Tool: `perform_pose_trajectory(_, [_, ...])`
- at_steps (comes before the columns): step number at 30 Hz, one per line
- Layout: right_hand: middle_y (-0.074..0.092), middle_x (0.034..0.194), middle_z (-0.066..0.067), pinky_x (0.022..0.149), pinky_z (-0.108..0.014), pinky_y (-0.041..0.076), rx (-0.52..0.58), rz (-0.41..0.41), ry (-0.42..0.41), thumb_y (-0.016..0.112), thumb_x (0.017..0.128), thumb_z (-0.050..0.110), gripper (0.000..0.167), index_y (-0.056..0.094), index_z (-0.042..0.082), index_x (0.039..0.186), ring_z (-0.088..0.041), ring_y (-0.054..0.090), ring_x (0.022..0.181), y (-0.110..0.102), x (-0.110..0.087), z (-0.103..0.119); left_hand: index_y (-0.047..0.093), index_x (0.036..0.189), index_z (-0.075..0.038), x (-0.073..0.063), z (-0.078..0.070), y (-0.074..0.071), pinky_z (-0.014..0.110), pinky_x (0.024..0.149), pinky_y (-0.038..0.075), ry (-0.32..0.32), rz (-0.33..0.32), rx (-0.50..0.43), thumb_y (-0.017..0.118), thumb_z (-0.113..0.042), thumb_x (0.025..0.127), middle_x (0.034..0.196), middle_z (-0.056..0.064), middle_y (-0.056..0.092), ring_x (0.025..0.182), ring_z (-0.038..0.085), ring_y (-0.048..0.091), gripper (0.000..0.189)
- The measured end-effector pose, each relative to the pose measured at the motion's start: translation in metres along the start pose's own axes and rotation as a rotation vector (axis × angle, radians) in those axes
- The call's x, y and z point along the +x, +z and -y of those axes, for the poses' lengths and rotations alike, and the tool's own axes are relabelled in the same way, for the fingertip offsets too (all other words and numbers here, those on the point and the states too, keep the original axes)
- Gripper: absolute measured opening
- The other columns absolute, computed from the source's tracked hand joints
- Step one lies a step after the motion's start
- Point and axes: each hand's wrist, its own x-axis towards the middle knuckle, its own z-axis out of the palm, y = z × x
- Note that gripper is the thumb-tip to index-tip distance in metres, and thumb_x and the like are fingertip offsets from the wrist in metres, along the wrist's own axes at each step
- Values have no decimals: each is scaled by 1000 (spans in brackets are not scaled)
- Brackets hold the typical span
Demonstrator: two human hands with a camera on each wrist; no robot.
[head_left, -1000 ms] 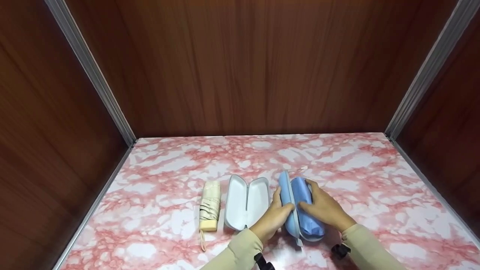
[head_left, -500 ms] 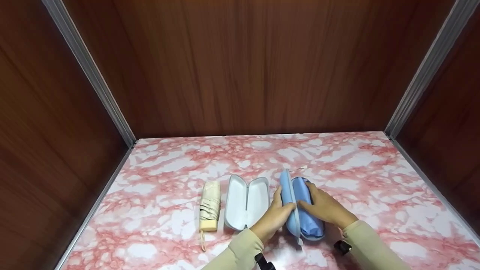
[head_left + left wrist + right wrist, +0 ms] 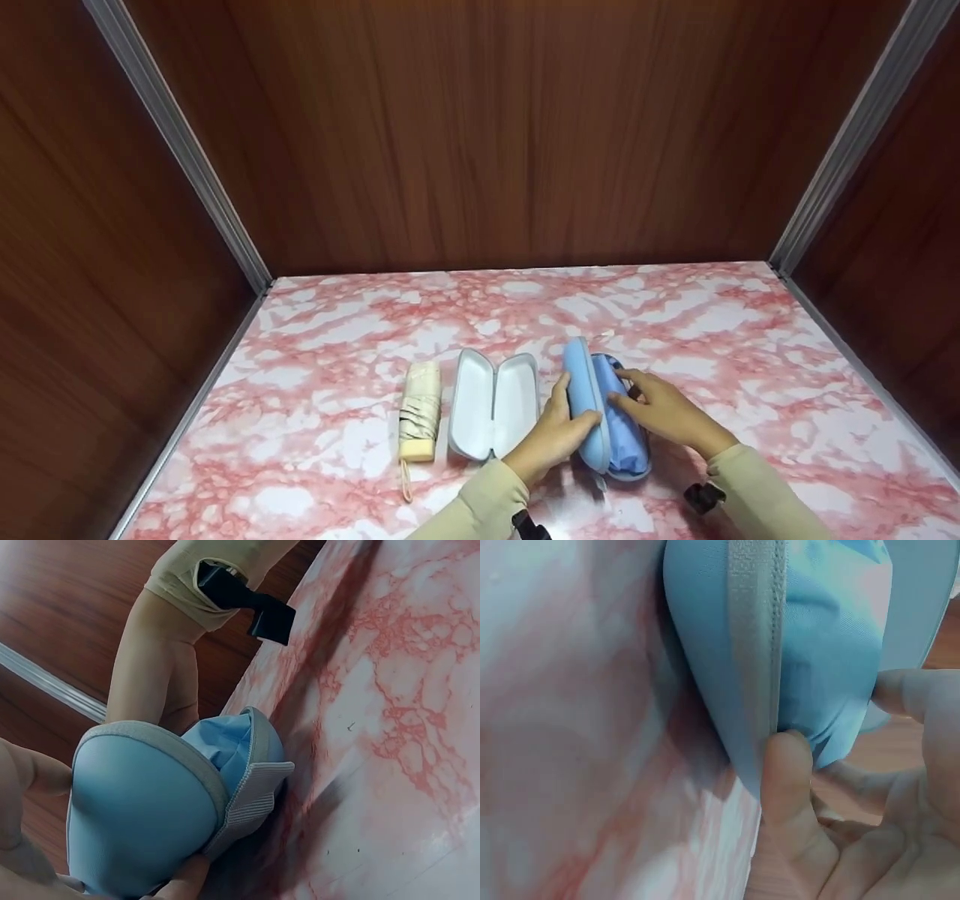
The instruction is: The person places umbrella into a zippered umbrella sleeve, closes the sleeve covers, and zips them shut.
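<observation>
A light blue zip case [image 3: 586,420] stands partly open right of the table's middle, its lid tilted over a folded blue umbrella [image 3: 621,427] in the lower half. My left hand [image 3: 553,439] grips the lid, thumb on its zip edge and fingers round the outside. At the far right side of the case, my right hand [image 3: 670,409] has its thumb on the umbrella and its fingers at the rim. The right wrist view shows a fingertip [image 3: 787,757] against the zip edge, beside the umbrella's bunched cloth [image 3: 829,652]. In the left wrist view a grey ribbed tab [image 3: 251,802] joins the case's end.
An open pale grey hard case [image 3: 472,412] with a white inside lies left of my left hand. Further left is a folded cream umbrella [image 3: 421,409] with a yellow handle and wrist strap. Brown wood-grain panels [image 3: 480,135] enclose the pink marbled table [image 3: 337,322].
The lid of the blue case has tilted right, covering more of the blue umbrella. My left hand has moved slightly right with it; my right hand has shifted right toward the rim.
</observation>
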Motion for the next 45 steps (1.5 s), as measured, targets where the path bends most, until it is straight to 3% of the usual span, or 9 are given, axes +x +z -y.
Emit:
perform_pose_trajectory(7, [64,108,-12,65,-31,53,52,-10,-74,60,101,33,55,51,-4,141,-16,61,77,-5,-4,-8,24,155,0,2,-1,1,50,115,27,38,8,23,60,-16,81,154,28,29,140,36,32,84])
perform_pose_trajectory(12, [63,105,-14,59,-35,56,139,9,-95,64,99,22,46,56,-4,137,-20,63,71,-6,-4,-14,25,152,0,0,3,0,47,106,40,44,50,-20,58,-15,83,149,23,34,131,34,44,78])
perform_pose_trajectory(15, [63,106,-16,57,-39,57,166,-10,-89,67,97,16,44,57,-4,134,-24,64,75,-6,-4,-17,27,151,-1,-2,5,-1,45,98,47,47,71,-35,60,-15,83,145,19,38,122,33,51,76])
perform_pose_trajectory(20, [61,111,-17,64,-35,58,178,-56,-41,67,96,16,52,50,-7,139,-25,65,88,-5,-5,-22,31,149,-3,-2,7,-2,40,93,50,74,97,-33,67,-13,83,145,16,41,118,29,55,76])
perform_pose_trajectory(27, [64,106,-18,64,-37,58,247,32,17,61,101,28,62,40,-12,144,-25,65,81,-4,-9,-27,31,149,-6,0,13,-4,35,93,51,87,137,105,74,-25,88,144,16,39,120,27,55,77])
perform_pose_trajectory(35, [68,101,-15,67,-40,57,324,115,68,47,107,25,53,40,-8,147,-28,67,76,-6,-10,-31,33,150,-13,1,15,5,44,104,42,92,93,311,73,-43,87,140,14,42,127,29,48,80])
perform_pose_trajectory(45, [67,101,-15,71,-45,58,392,151,66,45,108,33,60,34,-10,149,-31,67,80,-8,-10,-31,30,153,-14,0,16,17,44,100,45,92,83,384,72,-45,89,144,18,35,124,34,50,82])
